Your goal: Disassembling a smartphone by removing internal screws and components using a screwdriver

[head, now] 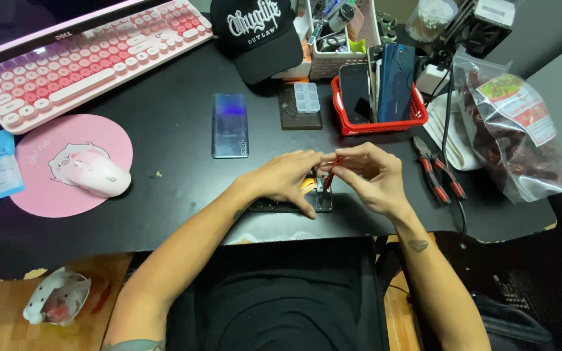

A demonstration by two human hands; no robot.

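Observation:
An opened phone (323,200) lies on the black desk (177,130) near its front edge, mostly hidden under my hands. My left hand (284,179) rests on it, fingers spread and pressing it down. My right hand (369,174) grips a small red-handled screwdriver (330,175), its tip pointing down onto the phone's right end. The fingertips of both hands meet around the tool's top. A blue phone back cover (230,125) lies flat behind my left hand.
A small clear parts box (306,97) sits on a dark tray behind. A red basket (377,125) holds several phones. Red-handled pliers (438,175) lie at right beside a plastic bag (515,130). Pink keyboard (79,58), mouse (95,175) and black cap (261,36) stand further back.

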